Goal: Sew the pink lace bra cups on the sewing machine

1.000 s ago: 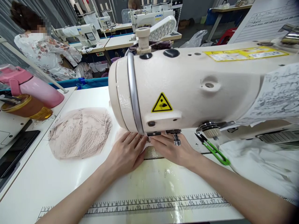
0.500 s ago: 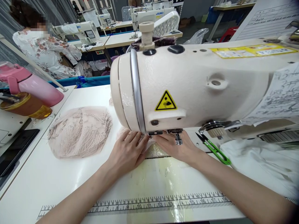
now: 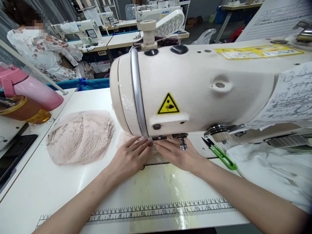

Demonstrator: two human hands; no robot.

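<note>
Under the head of the white sewing machine (image 3: 195, 87), both my hands rest on a pale pink lace piece (image 3: 123, 137), most of it hidden by the hands and the machine. My left hand (image 3: 130, 158) lies over the lace with its fingers stretched forward and its thumb alongside. From the other side, my right hand (image 3: 179, 154) reaches in with fingers extended, nearly meeting the left fingertips close to the needle area. Its fingertips are partly covered by the machine head. A second lace piece (image 3: 80, 138), cup-shaped with loose threads at its edges, lies left of my left hand.
Green thread snips (image 3: 220, 154) and white cloth (image 3: 270, 172) lie to the right. A printed ruler (image 3: 146, 213) runs along the front edge. At left stand a pink bottle (image 3: 34, 87), a brown container (image 3: 26, 110) and a dark phone-like object (image 3: 17, 156). Another person (image 3: 44, 52) sits beyond.
The whole view has shifted slightly, so the machine and table appear a little further left. My left hand's fingers have moved slightly closer to my right hand; both stay on the lace.
</note>
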